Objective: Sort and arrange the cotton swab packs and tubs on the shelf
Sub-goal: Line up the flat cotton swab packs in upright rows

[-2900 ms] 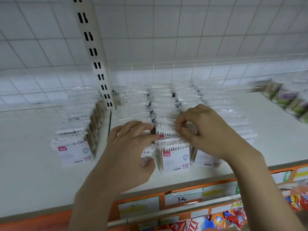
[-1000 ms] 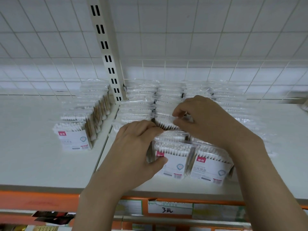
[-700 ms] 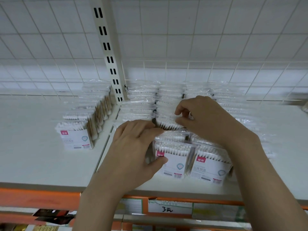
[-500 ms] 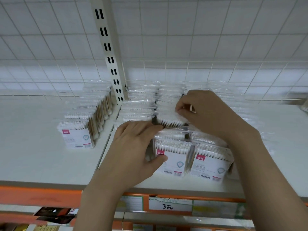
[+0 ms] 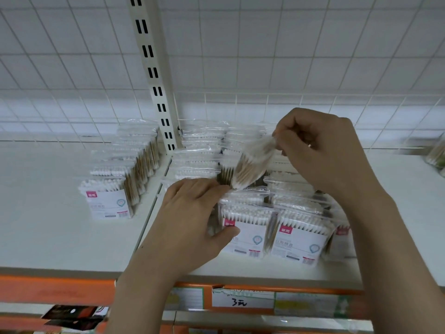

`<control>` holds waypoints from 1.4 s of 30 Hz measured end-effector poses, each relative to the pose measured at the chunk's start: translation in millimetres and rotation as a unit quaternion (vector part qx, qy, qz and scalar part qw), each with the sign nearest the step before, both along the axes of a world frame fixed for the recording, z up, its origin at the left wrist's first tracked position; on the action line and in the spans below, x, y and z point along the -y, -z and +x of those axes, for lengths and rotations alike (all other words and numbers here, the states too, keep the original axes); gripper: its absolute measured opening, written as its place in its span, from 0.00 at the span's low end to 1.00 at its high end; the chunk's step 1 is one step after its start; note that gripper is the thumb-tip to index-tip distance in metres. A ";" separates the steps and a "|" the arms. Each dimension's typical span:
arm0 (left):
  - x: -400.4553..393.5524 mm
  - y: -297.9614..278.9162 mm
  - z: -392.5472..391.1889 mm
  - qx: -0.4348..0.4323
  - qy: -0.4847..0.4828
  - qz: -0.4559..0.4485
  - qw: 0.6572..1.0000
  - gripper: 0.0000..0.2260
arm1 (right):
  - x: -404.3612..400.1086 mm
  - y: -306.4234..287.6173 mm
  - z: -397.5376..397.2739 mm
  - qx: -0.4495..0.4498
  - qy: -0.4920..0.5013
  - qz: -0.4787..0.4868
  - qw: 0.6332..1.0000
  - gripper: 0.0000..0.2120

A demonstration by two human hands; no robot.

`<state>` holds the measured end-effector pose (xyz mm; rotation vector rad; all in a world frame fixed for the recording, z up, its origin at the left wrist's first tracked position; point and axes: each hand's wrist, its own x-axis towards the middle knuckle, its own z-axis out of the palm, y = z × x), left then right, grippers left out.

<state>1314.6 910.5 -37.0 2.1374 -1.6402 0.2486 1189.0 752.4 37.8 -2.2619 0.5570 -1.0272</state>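
Standing on the white shelf [image 5: 60, 237], far left, is a lone row of swab packs [image 5: 125, 174] running back toward the wire grid, the front one [image 5: 107, 200] upright with its white label and small red tag facing out; how many sit behind it I cannot count, as the clear bags blur together. Each pack is a clear zip bag of wooden-stemmed swabs, white tips up. A slotted upright [image 5: 154, 75] rises just beside the row's back end.

Right of the upright the left hand [image 5: 190, 227] lies palm down over the near end of the leftmost row of the main block, fingers curled over the pack tops and thumb pressed on the label of a front pack [image 5: 248, 230]. Its grip is closed on the front of that row, though what lies under the palm is hidden.

Above and just right, a lifted pack [image 5: 252, 165] hangs tilted in the air over the rows, blurred, tan stems showing through the bag. It dangles from its top edge, pinched between thumb and fingertips of the right hand [image 5: 322, 155], whose grip is tight on that bag alone; the pack's low end nearly meets the left fingertips.

Three labelled fronts show along the block's near edge, the third partly behind the right wrist. Farther right, at the edge of view, tubs [image 5: 437, 155] sit on the shelf, too blurred to count. Below, a price tag [image 5: 242, 300] hangs on the orange shelf lip.
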 end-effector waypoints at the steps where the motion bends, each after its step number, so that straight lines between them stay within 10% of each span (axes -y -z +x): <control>1: 0.0 0.1 0.0 0.002 0.000 -0.002 1.000 0.27 | -0.8 0.1 -0.4 0.002 0.005 -0.003 1.000 0.07; 18: -1.0 4.9 3.0 -0.002 0.012 -0.020 1.000 0.28 | 3.2 -1.2 -8.9 -0.012 -0.015 -0.003 1.000 0.10; 30: -2.9 6.2 3.6 -0.054 0.001 -0.045 0.997 0.37 | 10.4 11.2 15.4 -0.141 -0.061 -0.185 0.971 0.09; 42: 0.5 8.9 5.1 -0.011 -0.006 -0.051 0.999 0.27 | 3.1 3.9 23.8 -0.172 -0.098 -0.184 0.963 0.11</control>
